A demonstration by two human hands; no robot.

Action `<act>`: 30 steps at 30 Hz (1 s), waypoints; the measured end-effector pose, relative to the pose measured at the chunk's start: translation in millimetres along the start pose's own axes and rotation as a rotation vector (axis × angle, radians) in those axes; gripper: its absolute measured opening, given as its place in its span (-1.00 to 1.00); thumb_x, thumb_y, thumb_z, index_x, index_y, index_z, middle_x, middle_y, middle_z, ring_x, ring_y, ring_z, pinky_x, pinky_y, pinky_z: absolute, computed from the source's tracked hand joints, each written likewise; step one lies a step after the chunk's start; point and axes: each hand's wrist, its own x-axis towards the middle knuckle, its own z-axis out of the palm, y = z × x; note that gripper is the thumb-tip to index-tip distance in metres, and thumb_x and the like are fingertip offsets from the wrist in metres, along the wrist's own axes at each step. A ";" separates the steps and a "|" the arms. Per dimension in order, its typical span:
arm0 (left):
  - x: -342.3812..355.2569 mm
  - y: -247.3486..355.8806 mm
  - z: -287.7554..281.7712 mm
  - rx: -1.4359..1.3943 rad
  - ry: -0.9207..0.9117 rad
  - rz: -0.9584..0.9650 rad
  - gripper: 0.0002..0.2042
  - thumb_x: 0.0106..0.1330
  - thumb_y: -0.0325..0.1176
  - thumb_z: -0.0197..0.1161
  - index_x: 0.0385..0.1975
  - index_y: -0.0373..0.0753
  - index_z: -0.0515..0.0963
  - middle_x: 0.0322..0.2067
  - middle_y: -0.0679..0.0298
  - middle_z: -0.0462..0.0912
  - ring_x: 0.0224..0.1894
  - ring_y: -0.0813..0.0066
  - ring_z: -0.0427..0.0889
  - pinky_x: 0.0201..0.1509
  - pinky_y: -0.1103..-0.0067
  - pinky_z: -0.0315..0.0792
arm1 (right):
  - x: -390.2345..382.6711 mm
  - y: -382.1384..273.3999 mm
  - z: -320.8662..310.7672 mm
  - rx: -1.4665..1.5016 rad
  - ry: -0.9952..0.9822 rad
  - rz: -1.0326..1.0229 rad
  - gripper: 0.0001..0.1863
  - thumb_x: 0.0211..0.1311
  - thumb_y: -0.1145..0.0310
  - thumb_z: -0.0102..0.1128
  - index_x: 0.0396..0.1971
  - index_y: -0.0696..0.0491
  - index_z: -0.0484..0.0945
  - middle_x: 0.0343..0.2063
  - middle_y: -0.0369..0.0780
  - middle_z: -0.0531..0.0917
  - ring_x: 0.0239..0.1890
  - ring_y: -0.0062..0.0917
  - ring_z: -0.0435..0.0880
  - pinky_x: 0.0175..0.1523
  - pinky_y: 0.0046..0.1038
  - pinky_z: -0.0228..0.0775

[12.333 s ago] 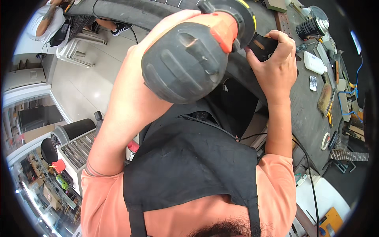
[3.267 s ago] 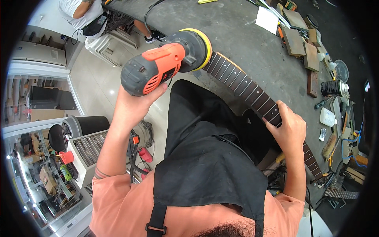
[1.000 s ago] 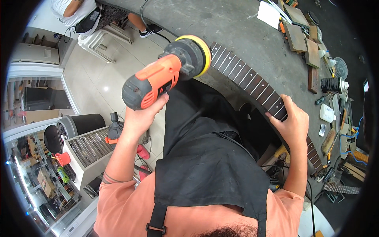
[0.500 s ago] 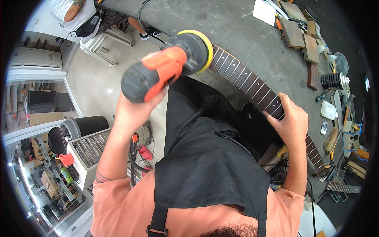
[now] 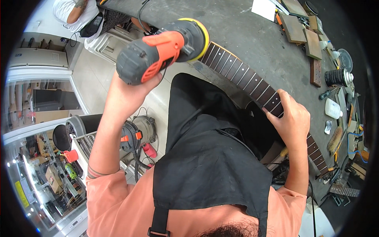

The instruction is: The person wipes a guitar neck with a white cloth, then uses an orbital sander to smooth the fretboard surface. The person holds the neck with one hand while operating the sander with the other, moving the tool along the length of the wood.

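My left hand [image 5: 128, 93] is wrapped round an orange and grey power sander [image 5: 156, 49], held out to the upper left. Its round pad with a yellow rim stands on edge at the left end of a guitar neck [image 5: 237, 73]; the frames do not show clearly whether they touch. The neck has a dark fretboard with metal frets and pale dots, and lies along the near edge of the grey workbench. My right hand [image 5: 291, 116] grips it, thumb on the near edge and fingers over the far side. The palm and wrist hide part of the fretboard.
Wooden blocks [image 5: 292, 28], a black can [image 5: 335, 78], a white bottle [image 5: 333, 108] and a brush [image 5: 334, 139] lie on the workbench [image 5: 221, 23] at right. Another fretted neck [image 5: 344, 190] is at lower right. A vacuum [image 5: 141, 128] stands on the floor; a seated person [image 5: 81, 17] is at upper left.
My left hand has moved the sander up and slightly left, uncovering more of the neck's left end. My right hand keeps its grip. The whole view has shifted a little.
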 end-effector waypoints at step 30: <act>-43.1 -35.4 24.0 -0.132 0.031 -0.109 -0.76 0.47 -0.42 0.56 0.05 -0.27 0.74 -0.39 0.46 0.69 -0.42 0.69 0.60 -0.34 0.56 0.48 | 2.1 -3.2 -3.1 0.062 -0.119 0.060 -0.32 0.03 0.08 0.81 0.11 -0.04 0.65 -0.21 -0.22 0.87 -0.23 -0.19 0.88 -0.13 -0.19 0.68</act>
